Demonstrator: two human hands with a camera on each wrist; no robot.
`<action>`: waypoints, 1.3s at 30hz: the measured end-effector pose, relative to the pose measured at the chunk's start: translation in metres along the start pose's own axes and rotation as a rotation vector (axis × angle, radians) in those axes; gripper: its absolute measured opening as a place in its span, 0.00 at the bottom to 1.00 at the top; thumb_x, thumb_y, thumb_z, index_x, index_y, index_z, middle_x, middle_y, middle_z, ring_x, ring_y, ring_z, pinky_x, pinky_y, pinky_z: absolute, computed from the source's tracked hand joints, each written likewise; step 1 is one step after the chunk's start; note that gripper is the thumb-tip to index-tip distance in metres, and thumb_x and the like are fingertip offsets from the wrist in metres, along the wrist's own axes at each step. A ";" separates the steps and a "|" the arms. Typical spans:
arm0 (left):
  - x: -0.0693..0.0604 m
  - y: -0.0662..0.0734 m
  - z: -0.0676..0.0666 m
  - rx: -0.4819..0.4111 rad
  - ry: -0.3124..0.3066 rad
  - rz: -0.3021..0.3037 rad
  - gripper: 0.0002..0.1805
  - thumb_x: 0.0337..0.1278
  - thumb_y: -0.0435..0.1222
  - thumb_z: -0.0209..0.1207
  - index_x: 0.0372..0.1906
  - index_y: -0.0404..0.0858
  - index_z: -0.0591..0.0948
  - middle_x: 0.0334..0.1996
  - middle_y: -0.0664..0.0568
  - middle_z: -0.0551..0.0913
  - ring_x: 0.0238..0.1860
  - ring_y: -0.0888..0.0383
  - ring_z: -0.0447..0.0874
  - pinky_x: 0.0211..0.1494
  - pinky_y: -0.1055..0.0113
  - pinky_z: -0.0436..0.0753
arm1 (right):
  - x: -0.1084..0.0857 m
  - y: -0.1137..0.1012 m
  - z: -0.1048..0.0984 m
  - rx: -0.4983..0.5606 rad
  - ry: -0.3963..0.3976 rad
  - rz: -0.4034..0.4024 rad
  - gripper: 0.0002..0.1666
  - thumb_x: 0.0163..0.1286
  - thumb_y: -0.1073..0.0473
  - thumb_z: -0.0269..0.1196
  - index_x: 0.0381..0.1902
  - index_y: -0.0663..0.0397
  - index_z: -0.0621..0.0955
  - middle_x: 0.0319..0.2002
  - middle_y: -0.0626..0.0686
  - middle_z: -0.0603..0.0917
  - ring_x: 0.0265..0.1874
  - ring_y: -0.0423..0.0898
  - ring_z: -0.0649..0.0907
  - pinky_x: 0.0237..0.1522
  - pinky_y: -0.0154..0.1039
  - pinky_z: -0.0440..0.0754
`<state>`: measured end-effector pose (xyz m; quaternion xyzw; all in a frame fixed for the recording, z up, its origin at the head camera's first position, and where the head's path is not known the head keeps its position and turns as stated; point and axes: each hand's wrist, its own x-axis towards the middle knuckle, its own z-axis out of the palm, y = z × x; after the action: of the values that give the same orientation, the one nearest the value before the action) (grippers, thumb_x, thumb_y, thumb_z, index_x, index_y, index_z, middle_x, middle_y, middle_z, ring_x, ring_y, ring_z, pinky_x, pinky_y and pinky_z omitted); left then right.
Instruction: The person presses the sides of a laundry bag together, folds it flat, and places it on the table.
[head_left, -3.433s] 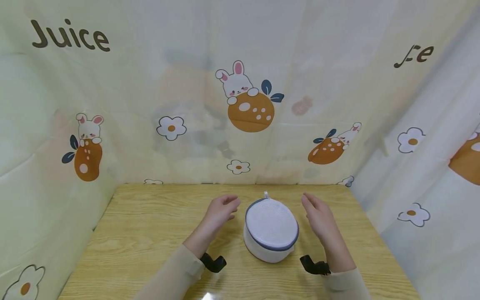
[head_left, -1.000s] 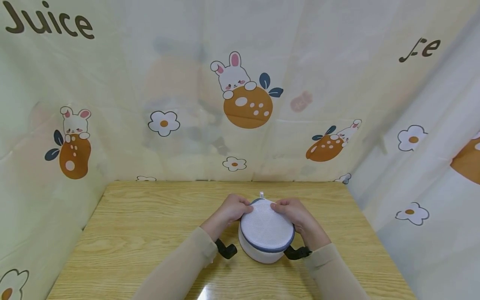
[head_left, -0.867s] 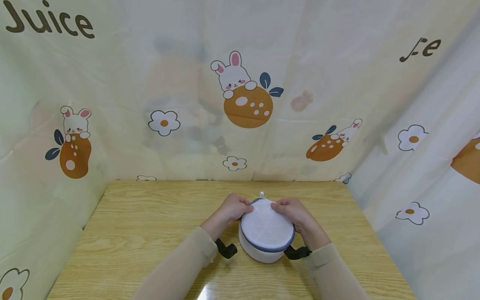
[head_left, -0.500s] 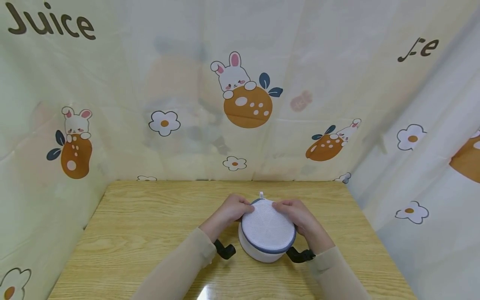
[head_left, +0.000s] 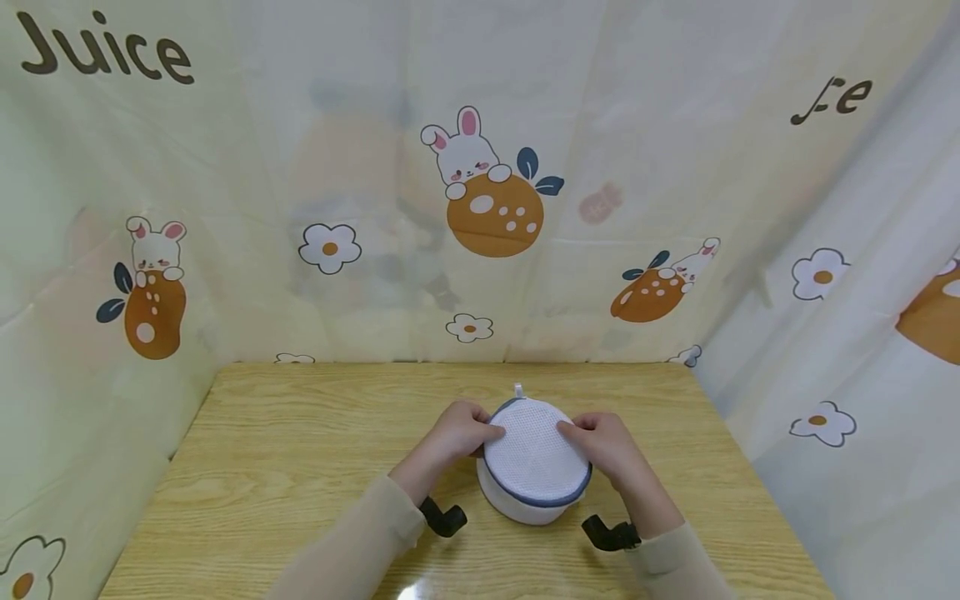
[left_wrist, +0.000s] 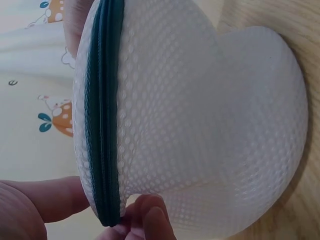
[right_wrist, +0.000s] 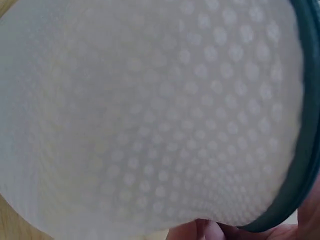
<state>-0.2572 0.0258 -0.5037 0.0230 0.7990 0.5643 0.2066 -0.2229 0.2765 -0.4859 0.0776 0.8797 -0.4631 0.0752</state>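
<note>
A round white mesh laundry bag point(head_left: 536, 458) stands on the table in the head view, with a dark blue zipper running around its top rim and a small white tab point(head_left: 518, 390) at the far side. My left hand point(head_left: 457, 432) pinches the rim on the left, thumb on top and curled fingers beneath the zipper point(left_wrist: 106, 115), as the left wrist view shows. On the opposite side, my right hand point(head_left: 609, 446) pinches the rim with its thumb over the lid. In the right wrist view the mesh wall point(right_wrist: 150, 115) fills most of the picture and hides much of that hand.
The bag stands on a wood-grain table point(head_left: 300, 433). Behind it and along both sides hangs a pale curtain point(head_left: 360, 150) printed with rabbits, fruit and flowers. A black wrist mount point(head_left: 444, 518) sits on the left wrist, another black mount point(head_left: 609, 533) on the right.
From beside the bag, both hands came in and took hold of its rim. In the last half second they shifted along the rim toward me, the right one also slightly outward.
</note>
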 end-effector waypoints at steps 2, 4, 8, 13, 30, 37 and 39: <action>-0.002 -0.002 0.001 -0.001 0.006 -0.001 0.10 0.65 0.36 0.72 0.40 0.31 0.87 0.35 0.46 0.86 0.32 0.57 0.85 0.40 0.63 0.91 | -0.002 0.000 0.000 -0.014 0.011 0.002 0.22 0.77 0.49 0.67 0.46 0.67 0.88 0.36 0.57 0.88 0.32 0.45 0.83 0.31 0.38 0.81; -0.002 -0.003 0.001 -0.007 0.009 -0.004 0.11 0.65 0.37 0.72 0.40 0.31 0.87 0.35 0.45 0.87 0.32 0.56 0.86 0.40 0.63 0.91 | -0.003 0.002 0.000 -0.014 0.018 0.012 0.22 0.77 0.49 0.67 0.46 0.67 0.88 0.36 0.57 0.88 0.33 0.45 0.83 0.31 0.38 0.82; -0.003 -0.005 0.003 -0.012 0.015 -0.022 0.10 0.65 0.37 0.73 0.39 0.32 0.88 0.35 0.45 0.87 0.32 0.56 0.87 0.39 0.64 0.90 | -0.001 0.006 0.003 0.011 0.022 0.032 0.20 0.78 0.50 0.67 0.45 0.66 0.88 0.35 0.55 0.88 0.31 0.45 0.83 0.30 0.38 0.82; -0.003 -0.005 0.004 -0.034 0.020 -0.054 0.08 0.65 0.36 0.73 0.39 0.33 0.88 0.35 0.46 0.88 0.32 0.56 0.87 0.39 0.65 0.89 | 0.000 0.010 0.007 0.082 0.007 0.069 0.19 0.78 0.51 0.67 0.44 0.65 0.87 0.34 0.54 0.87 0.30 0.44 0.83 0.30 0.38 0.83; 0.003 -0.018 0.007 -0.171 -0.008 -0.051 0.05 0.65 0.30 0.71 0.37 0.31 0.88 0.32 0.48 0.86 0.29 0.59 0.85 0.33 0.69 0.86 | 0.009 0.022 0.010 0.349 -0.120 0.142 0.14 0.79 0.57 0.66 0.40 0.66 0.84 0.29 0.50 0.86 0.26 0.41 0.85 0.27 0.33 0.85; 0.006 -0.020 0.007 -0.188 -0.016 -0.059 0.04 0.67 0.30 0.70 0.38 0.31 0.88 0.32 0.48 0.86 0.29 0.59 0.85 0.33 0.70 0.85 | 0.008 0.023 0.009 0.404 -0.139 0.131 0.13 0.79 0.57 0.66 0.37 0.63 0.83 0.28 0.48 0.86 0.26 0.40 0.85 0.27 0.33 0.85; 0.006 -0.019 0.006 -0.182 -0.017 -0.059 0.05 0.67 0.31 0.70 0.39 0.32 0.88 0.32 0.49 0.87 0.30 0.59 0.85 0.34 0.69 0.85 | 0.008 0.022 0.009 0.391 -0.123 0.129 0.14 0.79 0.56 0.66 0.39 0.64 0.84 0.29 0.49 0.86 0.27 0.40 0.85 0.27 0.33 0.85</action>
<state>-0.2565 0.0260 -0.5250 -0.0146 0.7430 0.6279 0.2312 -0.2254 0.2818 -0.5106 0.1185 0.7600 -0.6231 0.1419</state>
